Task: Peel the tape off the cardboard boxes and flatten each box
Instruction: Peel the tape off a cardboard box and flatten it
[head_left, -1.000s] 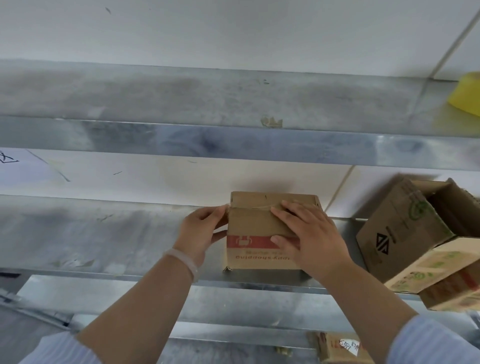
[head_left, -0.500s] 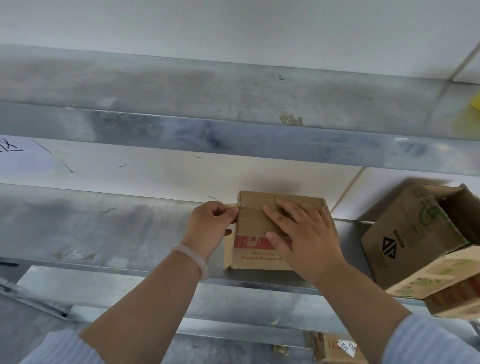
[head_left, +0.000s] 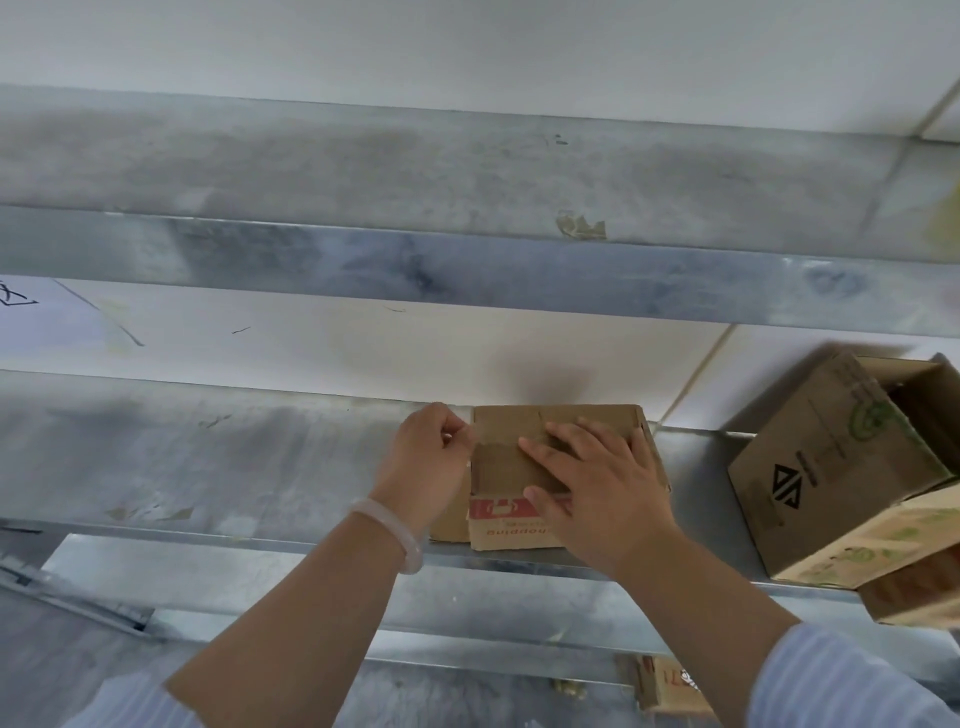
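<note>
On the metal shelf (head_left: 208, 457), near its front lip, sits the small box (head_left: 501, 467), its long axis running left to right. Its near face carries a red band with a white icon and, below it, upside-down lettering of which "hopping" can be read. The left hand (head_left: 426, 467) has a closed grip, thumb and forefinger pinching a pale sliver of tape (head_left: 471, 441) at the box's top left edge. The right hand (head_left: 597, 483) has no grip: fingers spread flat on the top, thumb over the red band. A pale bracelet (head_left: 400, 535) circles the left wrist. Right of it, a larger box (head_left: 810, 467) with a black triangle logo and a green mark tilts on a printed carton (head_left: 883, 545).
</note>
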